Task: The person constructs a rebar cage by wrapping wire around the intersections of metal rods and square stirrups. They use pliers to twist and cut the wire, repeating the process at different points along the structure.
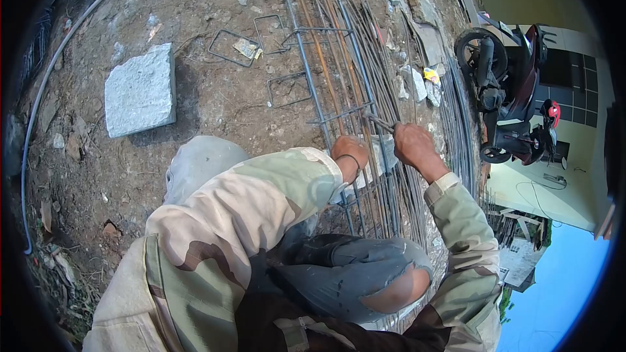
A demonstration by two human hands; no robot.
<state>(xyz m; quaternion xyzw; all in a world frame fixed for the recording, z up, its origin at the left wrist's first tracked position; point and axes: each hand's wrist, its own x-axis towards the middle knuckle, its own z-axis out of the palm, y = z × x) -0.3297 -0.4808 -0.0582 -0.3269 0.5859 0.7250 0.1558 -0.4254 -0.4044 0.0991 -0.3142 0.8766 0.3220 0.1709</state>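
A long rebar cage (355, 63) of steel bars with square stirrups runs from the top of the head view down between my knees. My right hand (417, 148) is closed around the handles of dark pincers (381, 122), whose jaws reach a stirrup crossing at the cage's right-hand bar. Close beside it, my left hand (350, 154), with a dark band at the wrist, is curled over the cage bars. Its fingertips are hidden, so what it grips does not show. A loose stirrup (290, 90) lies against the cage's left side.
A pale concrete block (140, 91) rests on the dirt at left. Bundled steel bars (456, 117) lie to the right, near broken stones (417, 84). Parked motorbikes (502, 84) stand beside a building. A grey hose (40, 94) curves along the left edge.
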